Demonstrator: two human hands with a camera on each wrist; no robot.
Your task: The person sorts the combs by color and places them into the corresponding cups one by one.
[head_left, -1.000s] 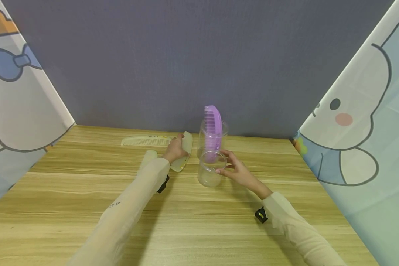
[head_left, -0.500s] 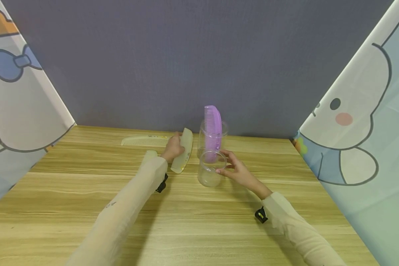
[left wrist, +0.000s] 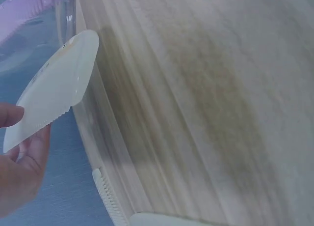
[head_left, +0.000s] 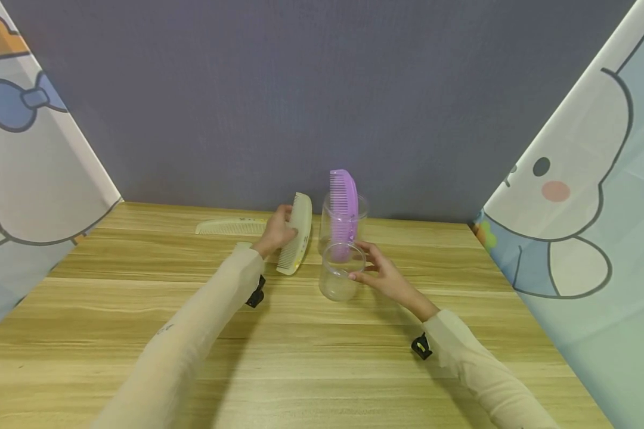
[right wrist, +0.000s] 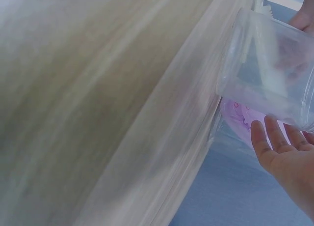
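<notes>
My left hand (head_left: 275,232) pinches a pale cream comb (head_left: 300,229) between thumb and fingers, tilted up off the table in the head view. The left wrist view has this comb (left wrist: 56,86) with its teeth toward the fingers. Fingers and thumb of my right hand (head_left: 389,283) are around the side of a clear plastic cup (head_left: 337,289), which stands on the table with nothing visible inside. Just behind it, a purple comb (head_left: 343,196) stands upright in a second clear cup (head_left: 362,208).
A cream comb (head_left: 228,227) lies flat near the back wall, left of my left hand. Another cream comb (head_left: 241,245) is mostly hidden by the left sleeve. The wooden table (head_left: 322,369) meets a grey wall (head_left: 220,119) behind and printed panels at both sides.
The left hand has lifted the cream comb from the table, tilting it more upright and drawing slightly left. The right hand and both cups have stayed put.
</notes>
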